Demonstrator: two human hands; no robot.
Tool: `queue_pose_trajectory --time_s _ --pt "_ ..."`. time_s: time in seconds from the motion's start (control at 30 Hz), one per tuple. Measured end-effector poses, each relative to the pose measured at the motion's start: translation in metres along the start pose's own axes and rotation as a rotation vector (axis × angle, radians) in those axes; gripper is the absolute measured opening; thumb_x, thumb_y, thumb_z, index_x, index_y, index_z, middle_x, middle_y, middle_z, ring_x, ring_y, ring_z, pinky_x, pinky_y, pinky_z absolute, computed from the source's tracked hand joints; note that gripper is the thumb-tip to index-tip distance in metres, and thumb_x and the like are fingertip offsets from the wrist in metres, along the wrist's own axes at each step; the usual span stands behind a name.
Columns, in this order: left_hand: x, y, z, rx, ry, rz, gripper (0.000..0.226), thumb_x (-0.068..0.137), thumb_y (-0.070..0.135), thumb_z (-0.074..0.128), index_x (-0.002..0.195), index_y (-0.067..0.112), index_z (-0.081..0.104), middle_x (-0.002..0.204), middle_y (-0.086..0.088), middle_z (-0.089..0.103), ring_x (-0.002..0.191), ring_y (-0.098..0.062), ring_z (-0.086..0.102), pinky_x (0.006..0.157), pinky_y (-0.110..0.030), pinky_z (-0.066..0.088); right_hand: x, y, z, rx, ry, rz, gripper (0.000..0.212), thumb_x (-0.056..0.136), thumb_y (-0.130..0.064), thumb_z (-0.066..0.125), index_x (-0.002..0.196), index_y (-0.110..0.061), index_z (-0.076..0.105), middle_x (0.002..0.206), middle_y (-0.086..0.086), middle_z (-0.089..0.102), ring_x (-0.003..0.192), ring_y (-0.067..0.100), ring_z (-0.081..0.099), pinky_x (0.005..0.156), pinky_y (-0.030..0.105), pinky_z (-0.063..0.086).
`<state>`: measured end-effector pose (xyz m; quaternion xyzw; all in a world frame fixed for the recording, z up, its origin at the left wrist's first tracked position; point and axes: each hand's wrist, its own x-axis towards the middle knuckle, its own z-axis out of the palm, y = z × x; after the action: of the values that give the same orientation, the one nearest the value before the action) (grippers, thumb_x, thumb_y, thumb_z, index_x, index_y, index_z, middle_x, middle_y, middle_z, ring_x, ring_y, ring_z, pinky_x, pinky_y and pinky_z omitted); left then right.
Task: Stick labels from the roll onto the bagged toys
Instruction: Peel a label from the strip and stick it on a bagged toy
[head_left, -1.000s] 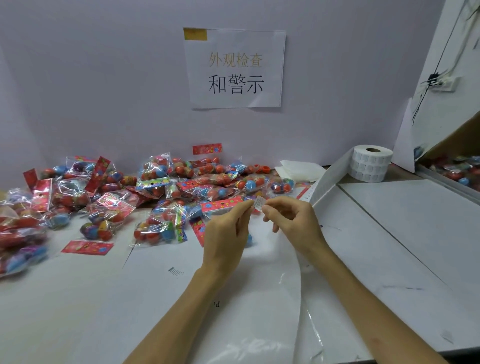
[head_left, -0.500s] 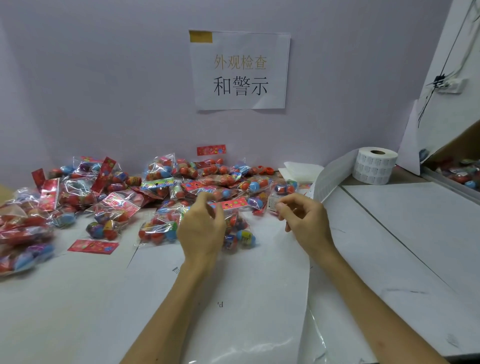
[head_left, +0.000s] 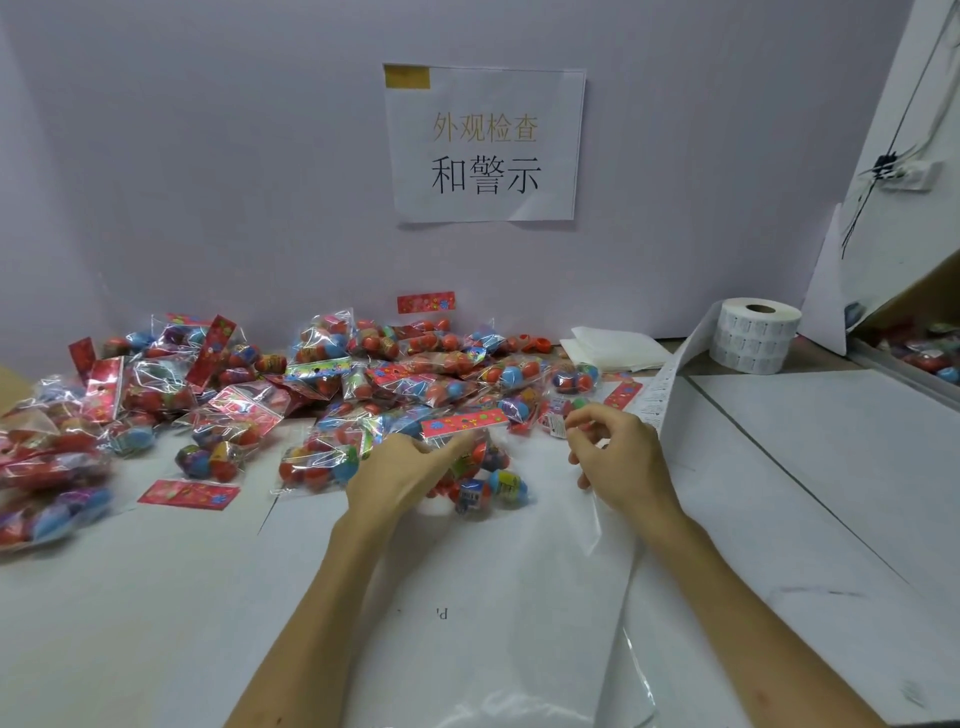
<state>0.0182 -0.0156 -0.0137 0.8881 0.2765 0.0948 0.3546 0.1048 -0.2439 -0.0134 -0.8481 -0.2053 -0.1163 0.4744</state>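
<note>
Wall: pale lilac wall (head_left: 208, 182) behind the bench, with a white paper sign (head_left: 483, 145) taped up, printed in Chinese characters, a yellow patch at its top left corner.
Table: white table (head_left: 130, 623), partly covered in front of the person by a glossy white sheet (head_left: 493, 571) whose right edge curls up.
Pile: heap of bagged toys (head_left: 363, 374) along the back and left of the table, clear bags of red, blue and multicoloured egg shapes with red header cards.
Front bag: one front bag (head_left: 483, 473) lies on the sheet just ahead of the heap, its red header at the far end.
Left hand: left hand (head_left: 400, 478) is on the front bag, fingers curled around the plastic just under the header.
Right hand: right hand (head_left: 618, 457) is raised just right of that bag, thumb and forefinger pinched narrow on a small white label (head_left: 557, 427), the other fingers loosely curled.
Label roll: label roll (head_left: 753, 335) stands on end at the back right, well apart from the hands.
Strip: white backing strip (head_left: 670, 374) runs from the roll down to beside the right hand.
Odds: folded white stack (head_left: 618, 348) left of the roll; loose red card (head_left: 189, 493) flat on the table at the left; another red card (head_left: 426, 302) against the wall.
Far right: tray (head_left: 883, 364) at the edge holding more toys, only partly visible.
</note>
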Motion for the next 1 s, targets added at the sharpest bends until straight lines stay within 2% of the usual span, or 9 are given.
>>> queue_pose_trajectory --time_s 0.07,0.17,0.27,0.37,0.5,0.63,0.8,0.9,1.0 --pt "-0.001 0.001 -0.002 -0.099 -0.047 0.047 0.065 0.082 0.075 0.063 0.084 0.012 0.08 0.066 -0.005 0.071 0.05 -0.01 0.052 0.054 -0.022 0.043 0.0 0.0 0.0 0.022 0.005 0.009 0.013 0.097 -0.02 0.062 0.092 -0.032 0.066 0.081 -0.003 0.07 0.049 0.011 0.068 0.046 0.021 0.054" --pt "-0.004 0.005 -0.005 -0.337 -0.054 0.144 0.039 0.083 0.059 0.073 0.074 0.021 0.078 0.056 0.004 0.065 0.041 -0.003 0.054 0.042 -0.018 0.043 -0.001 -0.003 0.0 0.095 -0.024 0.022 0.01 0.098 -0.018 0.062 0.102 -0.027 0.066 0.084 0.0 0.069 0.05 0.012 0.068 0.042 0.02 0.05" --pt "-0.008 0.012 -0.005 -0.506 -0.044 0.191 0.03 0.085 0.053 0.072 0.079 0.024 0.077 0.061 0.01 0.07 0.049 -0.002 0.062 0.048 -0.018 0.051 -0.002 -0.009 0.002 0.215 -0.093 0.022 0.018 0.098 -0.016 0.063 0.114 -0.023 0.064 0.088 0.002 0.071 0.053 0.018 0.07 0.046 0.027 0.056" --pt "-0.011 0.019 -0.005 -0.614 -0.039 0.17 0.034 0.088 0.047 0.073 0.086 0.014 0.076 0.062 0.004 0.07 0.054 -0.01 0.066 0.059 -0.028 0.06 -0.003 -0.017 0.003 0.41 -0.143 0.045 0.024 0.096 -0.015 0.067 0.117 -0.026 0.062 0.09 -0.001 0.072 0.064 0.023 0.074 0.052 0.031 0.06" --pt "-0.013 0.021 -0.007 -0.71 -0.073 0.13 0.035 0.089 0.045 0.072 0.086 0.011 0.073 0.064 0.003 0.069 0.056 -0.012 0.067 0.056 -0.025 0.057 -0.003 -0.022 0.0 0.574 -0.183 0.075 0.032 0.093 -0.018 0.072 0.118 -0.032 0.057 0.093 -0.003 0.075 0.08 0.021 0.077 0.06 0.033 0.062" --pt "-0.014 0.024 -0.005 -0.783 -0.192 0.098 0.037 0.09 0.043 0.071 0.103 0.009 0.075 0.075 -0.005 0.071 0.063 -0.016 0.067 0.06 -0.025 0.057 -0.003 -0.022 -0.003 0.693 -0.223 0.092 0.038 0.091 -0.014 0.073 0.121 -0.031 0.056 0.097 -0.005 0.078 0.086 0.022 0.077 0.061 0.032 0.061" --pt "-0.018 0.028 0.005 -1.059 -0.192 0.029 0.051 0.081 0.029 0.081 0.123 0.014 0.057 0.103 -0.015 0.075 0.085 -0.03 0.077 0.073 -0.032 0.064 -0.005 -0.026 -0.001 0.705 -0.092 0.071 0.046 0.085 -0.002 0.077 0.122 -0.021 0.059 0.089 -0.002 0.078 0.082 0.016 0.075 0.061 0.032 0.061" --pt "-0.019 0.03 0.012 -1.169 -0.258 0.045 0.07 0.074 0.029 0.085 0.131 0.009 0.051 0.123 -0.023 0.068 0.102 -0.033 0.075 0.092 -0.042 0.059 -0.008 -0.027 0.0 0.664 -0.102 0.004 0.049 0.082 -0.001 0.079 0.12 -0.025 0.059 0.097 0.001 0.078 0.092 0.015 0.075 0.075 0.028 0.06" --pt "-0.025 0.034 0.019 -1.179 -0.382 0.098 0.07 0.08 0.033 0.087 0.136 0.005 0.055 0.129 -0.02 0.067 0.114 -0.035 0.069 0.104 -0.051 0.052 -0.012 -0.029 0.001 0.707 -0.269 -0.07 0.045 0.088 -0.005 0.075 0.126 -0.022 0.057 0.104 0.004 0.078 0.096 0.018 0.075 0.078 0.025 0.056"
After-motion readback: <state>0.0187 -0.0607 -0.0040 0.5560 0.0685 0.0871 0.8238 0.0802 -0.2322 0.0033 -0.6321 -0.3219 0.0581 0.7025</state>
